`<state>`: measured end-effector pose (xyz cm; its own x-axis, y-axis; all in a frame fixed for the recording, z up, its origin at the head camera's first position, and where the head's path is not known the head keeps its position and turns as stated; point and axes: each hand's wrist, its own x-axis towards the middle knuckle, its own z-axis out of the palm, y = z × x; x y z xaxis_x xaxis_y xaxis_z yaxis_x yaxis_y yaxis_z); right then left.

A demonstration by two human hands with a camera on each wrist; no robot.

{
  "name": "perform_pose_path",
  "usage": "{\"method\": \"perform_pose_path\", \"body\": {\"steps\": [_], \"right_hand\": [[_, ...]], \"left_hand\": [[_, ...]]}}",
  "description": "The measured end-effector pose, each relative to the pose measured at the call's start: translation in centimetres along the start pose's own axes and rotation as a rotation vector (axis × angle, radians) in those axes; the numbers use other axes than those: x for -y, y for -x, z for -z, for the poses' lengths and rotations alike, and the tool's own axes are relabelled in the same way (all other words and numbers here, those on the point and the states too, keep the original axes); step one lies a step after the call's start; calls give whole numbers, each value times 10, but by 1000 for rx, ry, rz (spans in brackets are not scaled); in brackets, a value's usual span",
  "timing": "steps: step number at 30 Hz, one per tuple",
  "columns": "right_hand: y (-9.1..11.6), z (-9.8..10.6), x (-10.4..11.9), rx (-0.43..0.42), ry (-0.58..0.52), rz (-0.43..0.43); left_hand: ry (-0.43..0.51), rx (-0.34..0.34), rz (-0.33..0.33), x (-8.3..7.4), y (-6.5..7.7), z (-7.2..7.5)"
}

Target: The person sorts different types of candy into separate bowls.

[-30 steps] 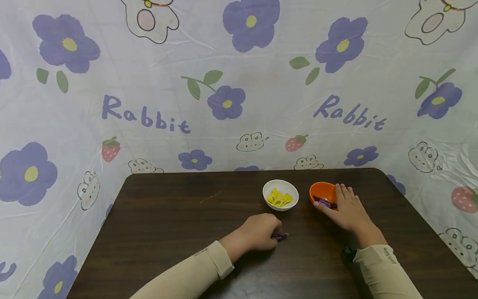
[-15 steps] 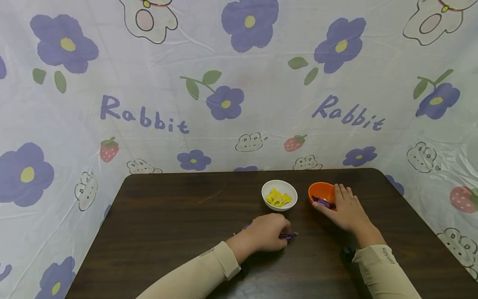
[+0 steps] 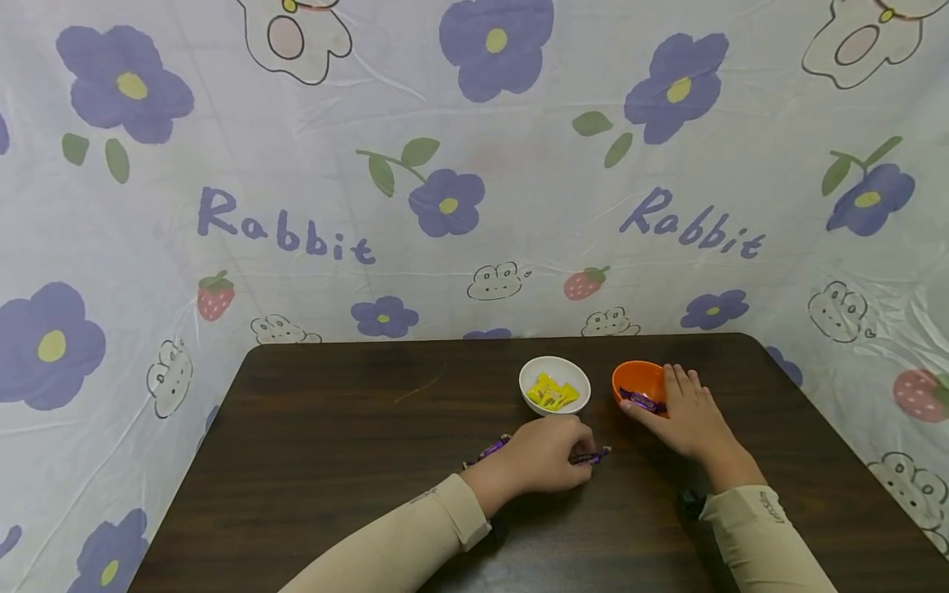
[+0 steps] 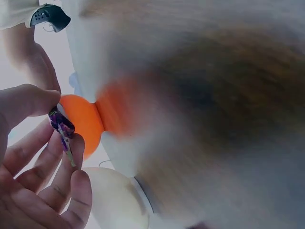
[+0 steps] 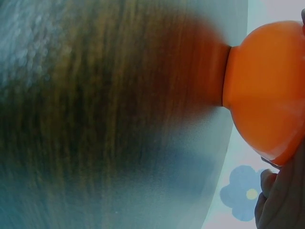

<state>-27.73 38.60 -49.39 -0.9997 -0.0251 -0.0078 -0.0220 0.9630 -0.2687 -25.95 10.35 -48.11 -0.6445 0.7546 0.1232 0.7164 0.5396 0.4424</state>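
My left hand [image 3: 544, 455] pinches a purple-wrapped candy [image 3: 591, 457] between thumb and fingers, low over the table and in front of the white bowl. In the left wrist view the twisted wrapper of this candy [image 4: 62, 128] shows clearly. My right hand [image 3: 693, 420] holds the orange bowl [image 3: 630, 375] at its right side, thumb across the near rim and fingers along the far right edge. Inside that bowl lies purple-wrapped candy [image 3: 642, 401], partly covered by the thumb. Another purple candy [image 3: 492, 449] lies on the table behind my left wrist.
A white bowl [image 3: 528, 387] with several yellow-wrapped candies [image 3: 552, 393] stands left of the orange one. Both are toward the back of the dark wooden table [image 3: 356, 428]. A printed cloth [image 3: 519, 165] hangs behind and around it.
My left hand has moved right with its candy, toward the orange bowl. The candy behind the left wrist has come into view. My right hand stays on the bowl.
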Motion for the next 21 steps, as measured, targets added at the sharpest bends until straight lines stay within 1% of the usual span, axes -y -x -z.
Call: {"method": "perform_pose_path", "body": {"steps": [6, 10, 16, 21], "right_hand": [[0, -1, -1, 2, -9, -5], [0, -1, -2, 2, -14, -2], [2, 0, 1, 1, -18, -3], [2, 0, 2, -1, -17, -4]], "left_hand": [[62, -7, 2, -3, -8, 5], [83, -5, 3, -5, -14, 8], [94, -26, -8, -5, -25, 7], [125, -55, -9, -4, -34, 8]]}}
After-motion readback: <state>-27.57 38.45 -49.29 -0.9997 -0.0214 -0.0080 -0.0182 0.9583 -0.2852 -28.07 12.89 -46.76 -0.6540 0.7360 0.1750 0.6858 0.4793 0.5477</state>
